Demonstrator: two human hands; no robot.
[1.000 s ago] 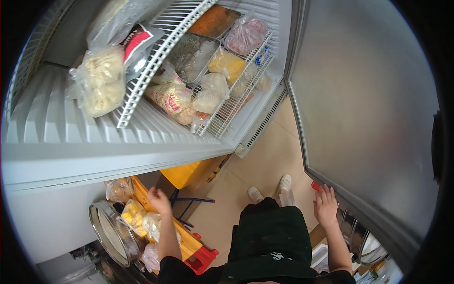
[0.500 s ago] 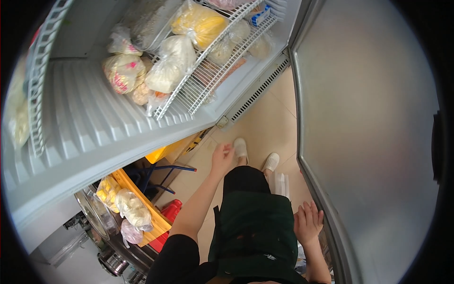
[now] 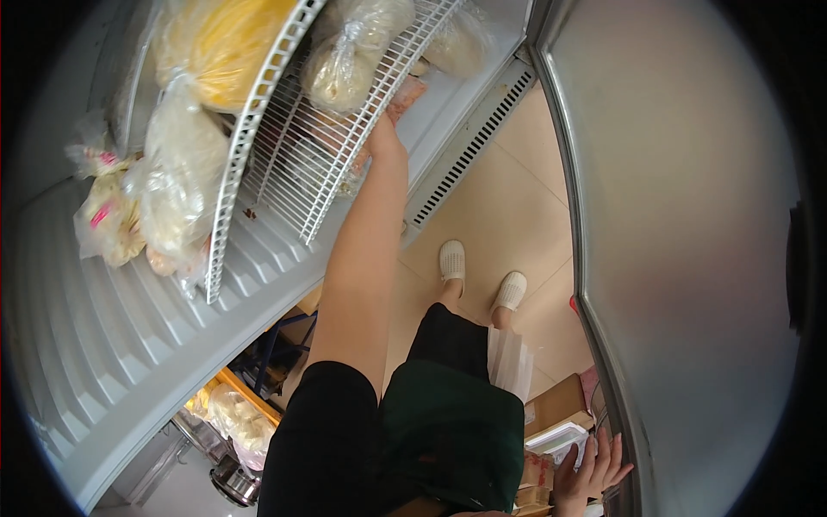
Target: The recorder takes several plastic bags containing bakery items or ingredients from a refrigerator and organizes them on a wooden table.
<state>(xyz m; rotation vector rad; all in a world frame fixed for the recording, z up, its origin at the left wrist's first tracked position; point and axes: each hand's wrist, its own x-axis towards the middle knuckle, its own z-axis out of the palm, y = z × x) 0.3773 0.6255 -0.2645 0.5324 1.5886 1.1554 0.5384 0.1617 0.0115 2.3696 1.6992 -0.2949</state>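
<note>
We see the left hand stretched up into the open freezer, under the white wire basket, its fingers hidden behind the wires at a pinkish wrapped pack; we cannot tell how far it has closed or whether it grips the pack. The pack lies on the freezer's ribbed floor near that floor's front edge, its long axis running along the basket's slanted side, toward the upper right. Inside the basket sit clear bags of pale dough-like lumps, and a yellow bag fills the neighbouring basket. The right hand rests with fingers spread loose against the edge of the steel door, clasping nothing.
</note>
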